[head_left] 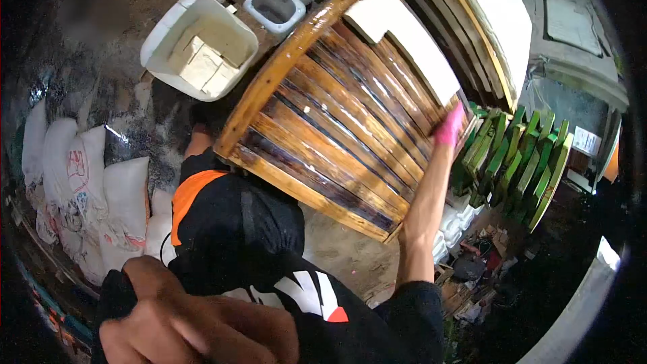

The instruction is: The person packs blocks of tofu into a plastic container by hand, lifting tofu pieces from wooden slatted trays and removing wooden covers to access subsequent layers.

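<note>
My right hand (pixel 450 127), in a pink glove, reaches to the far right corner of a wet slatted wooden table (pixel 296 210). Its fingers look stretched out against the near end of a long white slab (pixel 426 61). A broader white block (pixel 369 16) adjoins the slab's far end, and a small white crumb (pixel 306 110) lies on the slats. Bare and close to the camera, my left hand (pixel 195 320) is in front of my chest with its fingers curled. What those fingers hold, if anything, is hidden.
Left of the table stands a white tub (pixel 162 44) holding cream-coloured blocks (pixel 203 67). Smaller white containers (pixel 275 8) line the table's far edge. Green-edged wooden boards (pixel 519 155) are stacked at right. Filled white sacks (pixel 125 192) lie along the left.
</note>
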`<state>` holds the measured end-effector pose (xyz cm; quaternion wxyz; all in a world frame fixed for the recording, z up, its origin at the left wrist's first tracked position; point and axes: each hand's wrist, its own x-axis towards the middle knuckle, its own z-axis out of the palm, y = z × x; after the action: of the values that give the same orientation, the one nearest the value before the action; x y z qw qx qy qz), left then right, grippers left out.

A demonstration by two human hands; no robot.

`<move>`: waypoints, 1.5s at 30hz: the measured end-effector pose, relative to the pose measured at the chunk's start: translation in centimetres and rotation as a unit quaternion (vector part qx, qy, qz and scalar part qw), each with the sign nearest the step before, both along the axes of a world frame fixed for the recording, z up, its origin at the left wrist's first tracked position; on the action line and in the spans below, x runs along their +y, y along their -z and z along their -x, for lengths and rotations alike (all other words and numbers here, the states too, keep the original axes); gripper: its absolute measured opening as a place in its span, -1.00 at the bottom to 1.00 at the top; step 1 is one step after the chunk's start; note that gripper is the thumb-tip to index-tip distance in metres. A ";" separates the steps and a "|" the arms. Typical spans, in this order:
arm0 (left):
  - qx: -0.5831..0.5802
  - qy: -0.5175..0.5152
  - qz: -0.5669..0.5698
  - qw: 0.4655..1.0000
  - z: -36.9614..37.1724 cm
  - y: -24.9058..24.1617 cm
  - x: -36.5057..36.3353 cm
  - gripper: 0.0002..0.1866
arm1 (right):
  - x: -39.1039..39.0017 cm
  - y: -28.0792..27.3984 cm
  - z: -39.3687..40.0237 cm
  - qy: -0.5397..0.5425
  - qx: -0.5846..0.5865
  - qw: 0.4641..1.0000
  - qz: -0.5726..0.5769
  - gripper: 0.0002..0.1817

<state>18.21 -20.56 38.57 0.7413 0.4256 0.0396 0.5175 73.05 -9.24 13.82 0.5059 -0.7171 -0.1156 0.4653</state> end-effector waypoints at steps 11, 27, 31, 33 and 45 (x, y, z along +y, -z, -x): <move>-0.096 -0.336 -0.053 0.935 -5.5 -0.6 -6.6 -0.69 | 6.8 2.2 -4.5 -0.510 -0.570 0.644 0.009 -0.36; -0.086 -0.257 0.034 0.962 -2.1 -2.4 -5.8 -0.80 | -6.8 0.5 6.6 -0.134 0.175 0.883 -0.415 -0.25; -0.003 -0.168 0.134 0.977 1.8 -1.7 -6.0 -0.83 | -8.1 -4.7 18.7 -0.207 0.211 0.885 -0.359 -0.12; -0.028 -0.211 0.156 0.965 3.3 -0.9 -5.0 -0.85 | -7.9 -3.1 22.2 -0.164 0.475 0.791 -0.349 -0.06; -0.107 -0.431 0.093 0.891 17.4 6.0 2.8 -0.95 | 8.7 12.6 49.1 -0.522 0.166 0.830 0.107 -0.25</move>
<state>0.78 -17.79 32.55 0.4812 0.2379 0.1871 0.8227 23.92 -0.49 1.24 0.1193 -0.5117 -0.3358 0.7818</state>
